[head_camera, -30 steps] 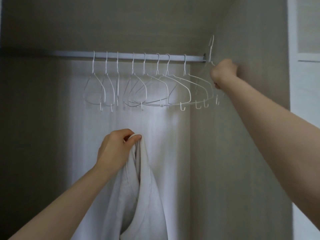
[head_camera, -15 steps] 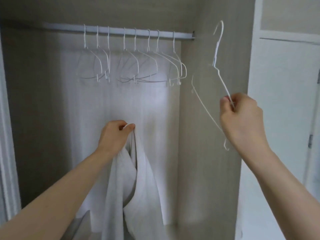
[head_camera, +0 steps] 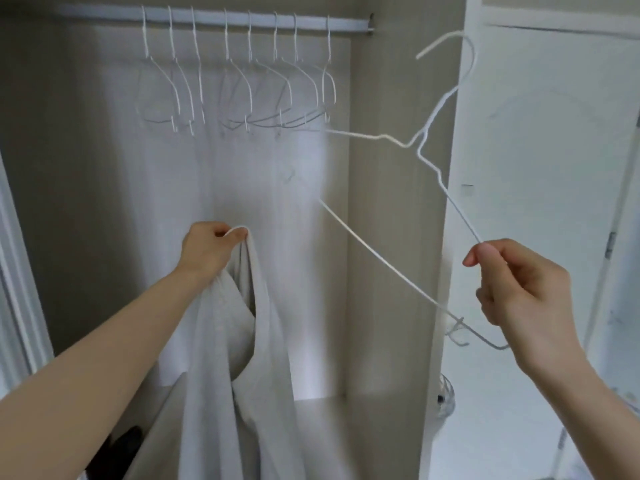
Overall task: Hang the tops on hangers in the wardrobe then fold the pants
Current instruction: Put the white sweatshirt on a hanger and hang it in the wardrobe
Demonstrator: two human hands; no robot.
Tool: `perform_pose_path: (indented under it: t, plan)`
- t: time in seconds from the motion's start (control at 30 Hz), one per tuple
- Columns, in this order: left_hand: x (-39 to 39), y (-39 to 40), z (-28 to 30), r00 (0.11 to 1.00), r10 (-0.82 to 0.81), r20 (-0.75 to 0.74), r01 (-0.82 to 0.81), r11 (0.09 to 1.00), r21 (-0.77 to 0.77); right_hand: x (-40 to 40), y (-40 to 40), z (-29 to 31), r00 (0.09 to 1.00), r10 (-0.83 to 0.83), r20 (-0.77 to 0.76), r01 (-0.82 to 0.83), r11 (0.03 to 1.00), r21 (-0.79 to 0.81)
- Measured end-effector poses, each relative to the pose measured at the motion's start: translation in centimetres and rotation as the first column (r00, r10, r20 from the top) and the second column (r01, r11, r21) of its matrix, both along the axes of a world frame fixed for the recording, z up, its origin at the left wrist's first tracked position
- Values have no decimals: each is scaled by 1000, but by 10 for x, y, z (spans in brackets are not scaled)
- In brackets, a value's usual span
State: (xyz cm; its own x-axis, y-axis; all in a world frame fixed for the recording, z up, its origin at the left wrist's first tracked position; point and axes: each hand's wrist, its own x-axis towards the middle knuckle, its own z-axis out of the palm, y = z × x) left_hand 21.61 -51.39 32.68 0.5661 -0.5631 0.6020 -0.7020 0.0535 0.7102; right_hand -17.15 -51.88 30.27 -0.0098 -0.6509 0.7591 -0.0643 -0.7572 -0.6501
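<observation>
Right hand pinches a white wire hanger by one shoulder, tilted, in front of the open wardrobe. Left hand grips a pale grey top hanging below the rail of empty hangers.

The wardrobe stands open, and its inside walls are a pale beige with fine lines like wood. A white rail runs across the top. The back wall looks brighter in the middle, where soft light falls on it. To the right is a white door (it has a small hinge on its far edge). The bottom shelf is pale too, and the left corner is dark.
</observation>
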Motion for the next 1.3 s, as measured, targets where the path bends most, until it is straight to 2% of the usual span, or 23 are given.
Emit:
perform_pose_path:
  t: [0.23,0.4,0.47,0.57,0.63,0.7,0.77,0.87,0.93,1.0,1.07,1.13,1.17,1.3]
  plan:
    - [-6,11,7,999,10,-48,-8,999,49,-17,-22,-7,958,223,-179,-200,970,135]
    - [3,25,7,965,-101,-241,105,994,7,-18,-38,-4,917,355,-184,-312,923,224]
    - [5,31,10,961,-113,-253,124,992,27,-11,-42,-8,899,367,-239,-312,920,238]
    - [-4,38,18,985,-166,-38,170,969,180,11,-43,-19,878,365,-311,-307,926,220]
    - [-20,37,22,965,-231,128,192,946,260,29,-42,-26,858,340,-385,-294,940,176]
    - [-41,31,24,924,-287,252,209,933,293,49,-38,-31,816,273,-509,-257,961,101]
    - [-58,24,22,909,-313,277,243,935,260,66,-33,-36,801,212,-560,-235,971,33]
    - [-68,21,19,954,-286,91,282,958,58,71,-32,-45,881,202,-427,-221,975,6]
    - [-69,27,24,951,-307,38,305,951,48,67,-36,-51,919,288,-268,-277,958,78]
    - [-75,43,31,912,-390,125,380,920,98,62,-39,-55,907,419,-34,-408,896,173]
    - [-70,60,36,829,-374,415,336,927,165,60,-40,-58,871,481,103,-492,847,203]
    - [-60,69,36,703,-257,663,160,966,205,58,-39,-59,859,498,119,-512,841,177]
    - [-56,71,35,678,-209,705,91,975,201,59,-39,-59,854,508,113,-521,840,155]
    - [-58,70,20,773,-146,617,100,989,108,68,-36,-56,879,476,-20,-474,877,74]
